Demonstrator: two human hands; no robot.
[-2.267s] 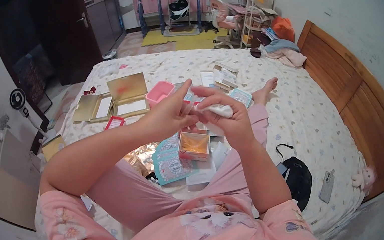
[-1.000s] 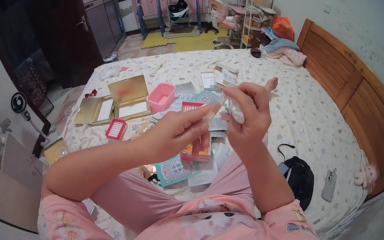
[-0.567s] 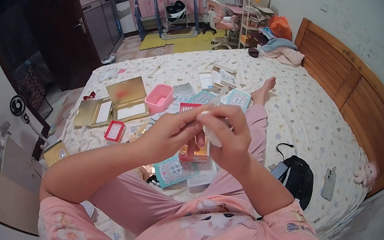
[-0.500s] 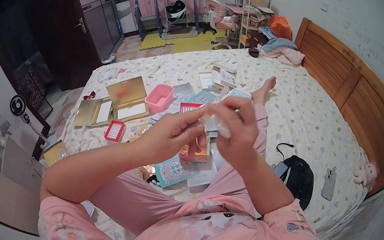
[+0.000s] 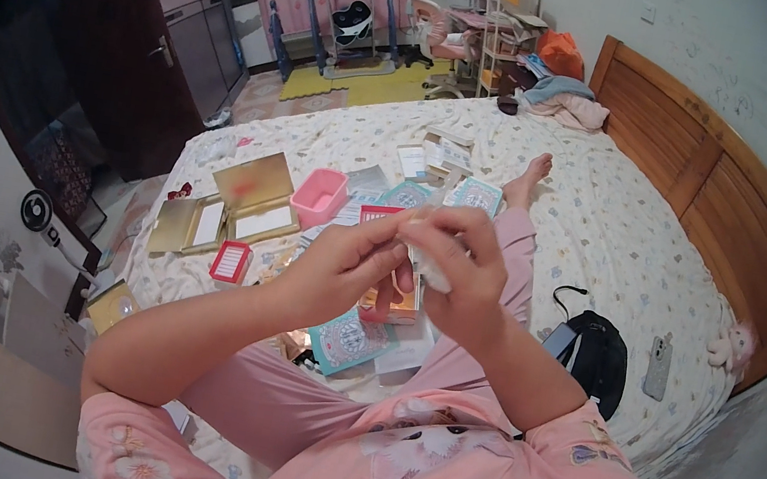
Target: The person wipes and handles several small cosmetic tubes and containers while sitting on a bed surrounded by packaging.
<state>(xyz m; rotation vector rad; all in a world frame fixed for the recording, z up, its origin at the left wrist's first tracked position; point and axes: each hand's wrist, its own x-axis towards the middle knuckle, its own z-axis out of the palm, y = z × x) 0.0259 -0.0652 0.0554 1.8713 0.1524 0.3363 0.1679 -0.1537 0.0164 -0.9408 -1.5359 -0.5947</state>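
My right hand (image 5: 471, 273) has its fingers curled around a soft white wad (image 5: 429, 270) that looks like tissue or cotton. Its fingertips meet those of my left hand (image 5: 338, 268) above the bed. The left index finger and thumb are drawn together; anything between them is too small or hidden to make out. Below the hands lie an orange box (image 5: 405, 310) and a teal patterned packet (image 5: 351, 344). A red tray of white strips (image 5: 378, 212) shows partly behind the left fingers.
Left of the hands are a pink bin (image 5: 317, 198), a red box of white strips (image 5: 229, 263) and open gold cases (image 5: 253, 179). Another teal packet (image 5: 479, 196) lies near my foot. A black bag (image 5: 598, 362) and a phone (image 5: 657, 369) rest on the right of the bed (image 5: 645, 253).
My right hand has moved slightly left and down with the white wad, closer over the left fingertips. The teal packet behind it shows more fully. My left hand has hardly moved.
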